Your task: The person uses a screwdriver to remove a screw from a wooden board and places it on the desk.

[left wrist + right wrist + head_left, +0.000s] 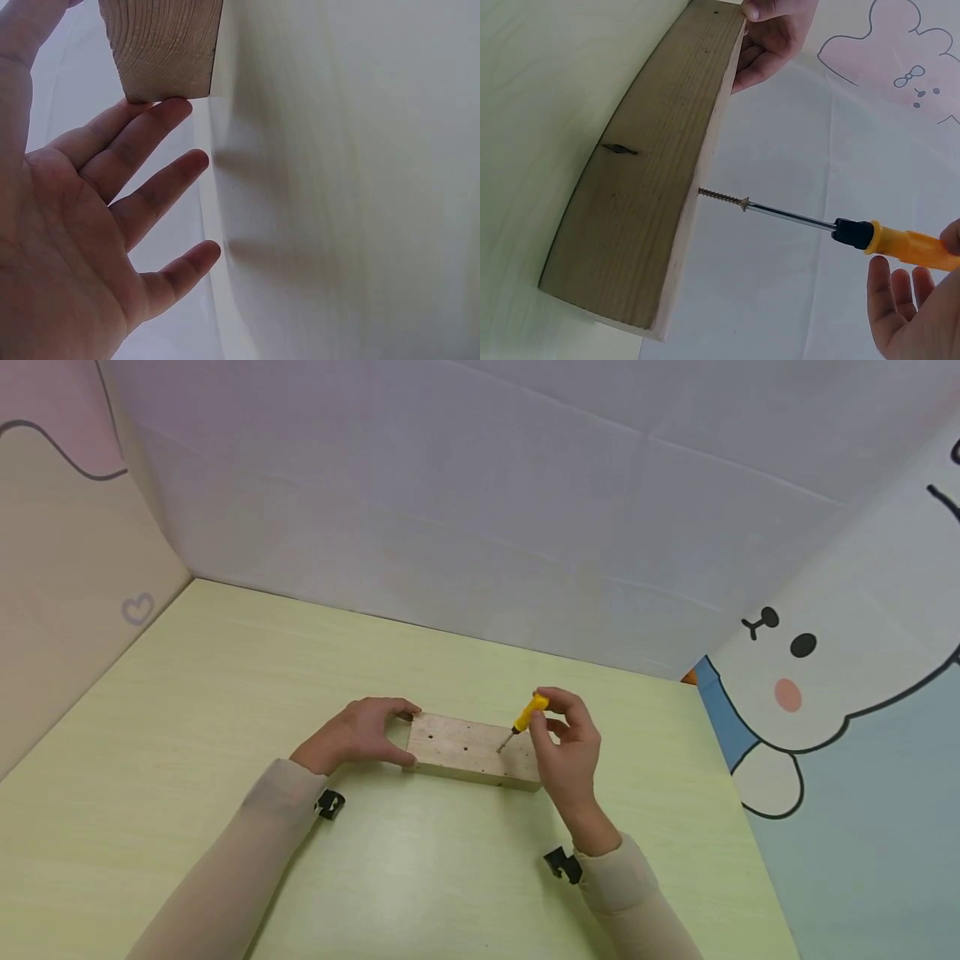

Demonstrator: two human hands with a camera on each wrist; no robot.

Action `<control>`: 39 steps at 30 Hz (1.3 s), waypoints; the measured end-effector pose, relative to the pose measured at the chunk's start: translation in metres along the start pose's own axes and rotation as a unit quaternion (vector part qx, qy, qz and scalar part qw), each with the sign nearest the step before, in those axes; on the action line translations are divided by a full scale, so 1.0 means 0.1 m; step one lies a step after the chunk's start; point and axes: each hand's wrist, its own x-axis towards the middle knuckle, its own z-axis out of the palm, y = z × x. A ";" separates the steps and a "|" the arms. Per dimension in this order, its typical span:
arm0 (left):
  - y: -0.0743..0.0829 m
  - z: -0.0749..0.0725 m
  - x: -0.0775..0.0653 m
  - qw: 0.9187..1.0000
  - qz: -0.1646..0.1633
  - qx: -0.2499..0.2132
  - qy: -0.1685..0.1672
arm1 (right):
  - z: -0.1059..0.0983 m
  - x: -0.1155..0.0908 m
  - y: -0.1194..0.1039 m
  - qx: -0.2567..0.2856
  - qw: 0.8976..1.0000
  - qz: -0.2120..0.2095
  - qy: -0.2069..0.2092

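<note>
A pale wooden block [450, 760] with several small dark holes in its top lies on the table. My left hand [363, 732] grips its left end, thumb on the near side and fingers at the far side. In the left wrist view, fingertips touch the block's end grain [166, 52]. My right hand [573, 752] holds a yellow-handled screwdriver [531, 712] by the handle, tilted over the block. The right wrist view shows its shaft tip in the head of a screw [721, 197], whose point enters the block's top; most of the thread still shows.
The light yellow-green table [390, 877] extends around the block. A pale wall sheet [420, 510] stands behind it, with printed cartoon panels [862, 693] on the right. Black clips [564, 865] sit at both sleeve cuffs.
</note>
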 end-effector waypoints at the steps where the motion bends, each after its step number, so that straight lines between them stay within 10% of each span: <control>1: 0.00 0.00 0.00 1.000 0.001 0.000 0.000 | 0.00 0.00 0.00 -0.001 1.000 -0.001 -0.002; 39: -0.04 0.06 -0.02 1.000 0.014 0.005 0.003 | 0.02 0.01 0.05 0.024 0.999 -0.020 -0.008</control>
